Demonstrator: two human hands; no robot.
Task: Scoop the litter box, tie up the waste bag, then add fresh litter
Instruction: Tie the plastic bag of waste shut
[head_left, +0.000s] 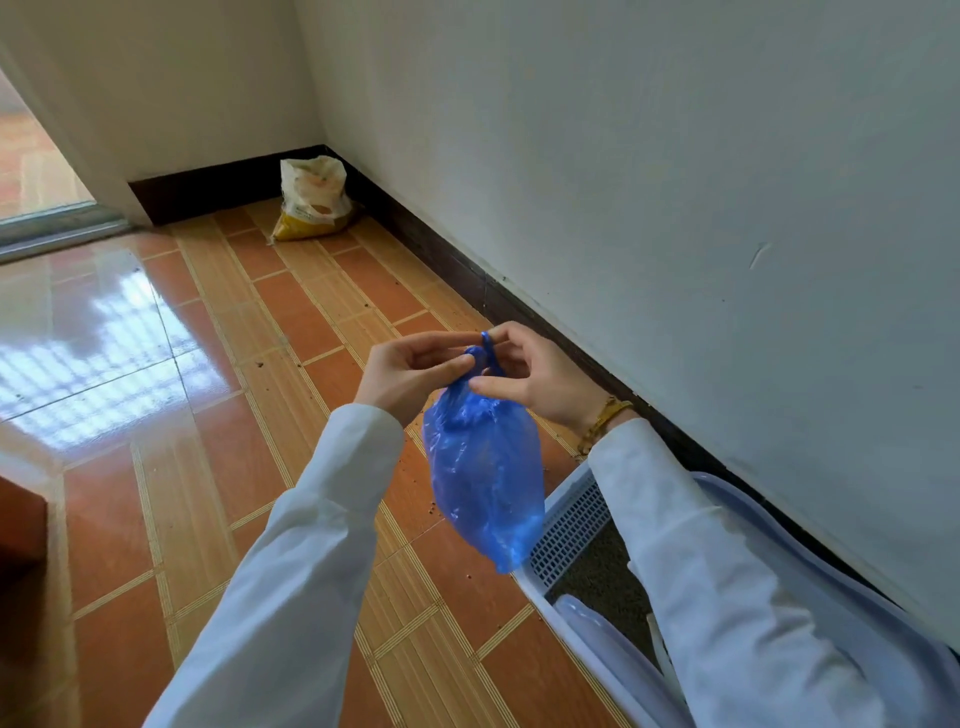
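1. The fingers (441, 364) of the left hand (410, 371) pinch one twisted end of the blue bag (483, 467) at its neck.
2. The bag hangs in the air between both hands, above the floor (208, 415) and just left of the litter box (566, 525), its belly full and sagging.
3. The right hand (535, 374) pinches the other end, which loops up over the knot.
4. The knot looks half made. To finish it well, I would judge: keep the neck twisted tight, draw both ends apart evenly, and seat the knot low against the contents so nothing spills.
5. The litter sack (314, 200) stands well apart in the far corner, ready for the refill.
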